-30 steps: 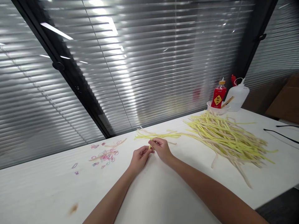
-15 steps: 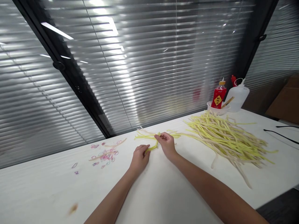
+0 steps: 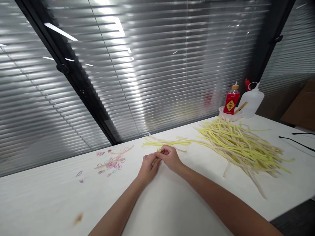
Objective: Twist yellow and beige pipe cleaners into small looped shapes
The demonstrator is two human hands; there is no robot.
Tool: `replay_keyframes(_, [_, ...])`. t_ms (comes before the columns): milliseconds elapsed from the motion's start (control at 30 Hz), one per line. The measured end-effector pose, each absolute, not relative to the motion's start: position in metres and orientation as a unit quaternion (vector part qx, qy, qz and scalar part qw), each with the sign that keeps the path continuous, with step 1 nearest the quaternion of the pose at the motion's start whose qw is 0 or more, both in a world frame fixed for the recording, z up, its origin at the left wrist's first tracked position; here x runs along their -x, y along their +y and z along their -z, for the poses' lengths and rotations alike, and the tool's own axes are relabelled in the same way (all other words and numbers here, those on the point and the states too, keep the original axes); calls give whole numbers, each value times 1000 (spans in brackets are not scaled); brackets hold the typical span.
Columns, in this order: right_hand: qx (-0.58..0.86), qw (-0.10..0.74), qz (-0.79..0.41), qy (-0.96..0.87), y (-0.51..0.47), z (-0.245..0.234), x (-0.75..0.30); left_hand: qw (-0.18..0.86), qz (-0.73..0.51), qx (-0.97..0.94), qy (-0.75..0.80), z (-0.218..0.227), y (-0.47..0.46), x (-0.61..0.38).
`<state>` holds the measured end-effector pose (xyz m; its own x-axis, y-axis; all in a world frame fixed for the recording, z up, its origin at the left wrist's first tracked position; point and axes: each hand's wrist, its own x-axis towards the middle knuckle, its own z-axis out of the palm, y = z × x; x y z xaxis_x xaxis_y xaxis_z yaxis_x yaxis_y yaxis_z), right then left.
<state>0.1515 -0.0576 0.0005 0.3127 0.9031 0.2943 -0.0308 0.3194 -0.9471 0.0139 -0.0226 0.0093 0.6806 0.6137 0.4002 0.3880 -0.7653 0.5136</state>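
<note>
My left hand (image 3: 148, 167) and my right hand (image 3: 171, 158) meet above the white table, fingertips touching. Between them a yellow cord-like strip (image 3: 158, 150) is pinched, mostly covered by the fingers. Its upper end pokes out over the right thumb and looks bunched or folded; I cannot make out its exact shape. Just behind the hands, several loose yellow strips (image 3: 180, 142) lie on the table. To the left is a scatter of small coloured bands (image 3: 112, 164), pink, purple and green, with beige strips among them.
A big heap of yellow and beige strips (image 3: 236, 147) covers the right side. Behind it a red-labelled bottle (image 3: 231, 102) stands in a shallow bowl (image 3: 227, 117), beside a white squeeze bottle (image 3: 252, 101). Black cable-like ends (image 3: 296, 143) lie at the right. Blinds (image 3: 159, 65) border the far edge.
My right hand has moved left and slightly down against my left hand. The yellow strip that stretched between them is now gathered up and mostly hidden in the fingers.
</note>
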Motion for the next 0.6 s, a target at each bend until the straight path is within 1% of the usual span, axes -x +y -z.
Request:
replay_keyframes(300, [475,658,-381,-442,-57,-1,-154,342,-342,-819,309,-16,-24,-16])
replay_keyframes(600, [498,651,-345,-459,-56,0,-154,380,-344,-801,308,-16,-23,-16])
